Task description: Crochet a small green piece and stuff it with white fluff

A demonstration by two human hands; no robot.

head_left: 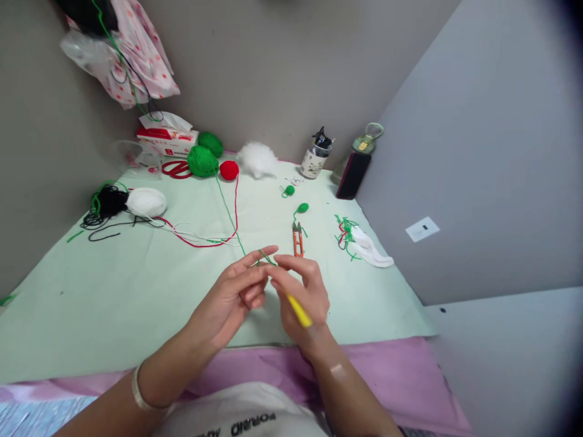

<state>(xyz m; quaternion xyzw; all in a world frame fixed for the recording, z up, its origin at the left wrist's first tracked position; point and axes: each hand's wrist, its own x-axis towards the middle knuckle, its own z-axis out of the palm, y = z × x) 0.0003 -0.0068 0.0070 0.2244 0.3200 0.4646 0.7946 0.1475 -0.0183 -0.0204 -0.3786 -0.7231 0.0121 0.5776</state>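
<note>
My left hand (230, 297) is closed on a strand of green yarn (229, 209), its index finger stretched out with the yarn passing over it. The strand runs back to a green yarn ball (203, 161) at the rear of the table. In my right hand (307, 288) is a crochet hook with a yellow handle (299, 311); its tip meets the green yarn at my left fingertips and is hidden by the fingers. Just beyond my hands lie orange thread snips (297, 241), with a small green crocheted piece (303, 208) behind them.
A red yarn ball (229, 170), white stuffing (257, 159), and red scissors (177, 169) lie at the back. White yarn (146, 201) and black yarn (112, 200) sit left. Yarn scraps (347, 233) lie right, near a phone (353, 176) leaning on a bottle (368, 138).
</note>
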